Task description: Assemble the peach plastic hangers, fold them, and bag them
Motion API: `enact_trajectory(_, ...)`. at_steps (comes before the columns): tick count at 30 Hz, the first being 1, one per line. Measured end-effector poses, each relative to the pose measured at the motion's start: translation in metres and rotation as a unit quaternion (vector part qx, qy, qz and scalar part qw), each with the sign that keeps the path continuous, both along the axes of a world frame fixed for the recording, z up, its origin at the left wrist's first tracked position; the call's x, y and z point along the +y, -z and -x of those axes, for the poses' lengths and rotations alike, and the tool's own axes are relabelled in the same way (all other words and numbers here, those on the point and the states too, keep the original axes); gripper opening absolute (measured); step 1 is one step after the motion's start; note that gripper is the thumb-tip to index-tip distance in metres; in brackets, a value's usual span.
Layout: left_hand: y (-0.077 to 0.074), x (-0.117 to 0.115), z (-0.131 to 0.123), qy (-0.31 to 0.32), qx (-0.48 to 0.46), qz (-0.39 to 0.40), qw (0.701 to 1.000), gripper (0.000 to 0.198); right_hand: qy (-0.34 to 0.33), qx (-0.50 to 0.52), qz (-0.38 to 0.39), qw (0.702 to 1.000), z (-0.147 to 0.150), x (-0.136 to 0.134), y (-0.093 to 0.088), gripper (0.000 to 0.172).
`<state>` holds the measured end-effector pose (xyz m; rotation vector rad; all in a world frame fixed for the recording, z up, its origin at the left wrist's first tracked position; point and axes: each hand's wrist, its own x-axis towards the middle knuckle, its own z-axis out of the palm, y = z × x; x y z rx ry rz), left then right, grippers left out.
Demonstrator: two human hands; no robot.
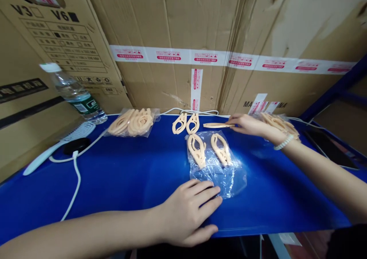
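My left hand lies palm down with fingers spread, its fingertips at the near edge of a clear plastic bag. On the bag rest two beige plastic pieces that look like folded travel hangers, a left hanger and a right hanger. Behind them, two more beige hangers lie side by side on the blue surface. My right hand reaches to the back and pinches the right end of another beige hanger, seen edge-on. A beaded bracelet circles my right wrist.
Bagged beige hangers lie at the back left and, partly behind my right arm, another bagged bunch. At left are a water bottle, a white hairbrush and a black disc with a cable. Cardboard boxes wall the back.
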<state>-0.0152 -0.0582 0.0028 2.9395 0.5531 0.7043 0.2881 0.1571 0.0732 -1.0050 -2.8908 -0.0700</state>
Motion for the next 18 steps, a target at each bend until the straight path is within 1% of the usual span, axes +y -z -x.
enact_trajectory(3,-0.002,0.0,0.0,-0.001,0.009,-0.001,1.0,0.049,0.029,0.055,-0.017,0.998,-0.011,-0.025,-0.002,0.031)
enact_trajectory(6,-0.003,-0.001,0.0,-0.001,0.011,0.003,1.0,0.048,0.066,0.137,-0.071,0.986,-0.014,-0.056,-0.007,0.031)
enact_trajectory(8,-0.002,0.0,0.001,0.0,0.012,0.007,1.0,0.049,0.075,0.221,-0.13,0.964,-0.01,-0.083,-0.016,0.023)
enact_trajectory(10,-0.002,0.0,0.001,0.001,0.012,0.012,1.0,0.048,0.075,0.27,-0.185,0.942,-0.003,-0.118,-0.028,0.013)
enact_trajectory(12,-0.001,0.0,0.0,0.002,0.009,0.015,1.0,0.048,0.072,0.299,-0.197,0.931,0.004,-0.158,-0.04,0.008)
enact_trajectory(13,-0.001,0.0,0.0,0.003,0.004,0.014,1.0,0.048,0.072,0.307,-0.191,0.93,0.007,-0.18,-0.044,0.008)
enact_trajectory(15,-0.001,0.0,0.0,0.003,-0.007,0.012,1.0,0.047,0.045,0.265,-0.128,0.955,0.012,-0.22,-0.047,0.008)
enact_trajectory(16,0.0,0.0,-0.001,0.003,-0.013,0.01,1.0,0.047,0.024,0.249,-0.122,0.96,0.015,-0.237,-0.046,0.011)
enact_trajectory(18,-0.001,0.0,-0.001,0.004,-0.02,0.006,1.0,0.046,-0.007,0.207,-0.131,0.97,0.02,-0.261,-0.037,0.023)
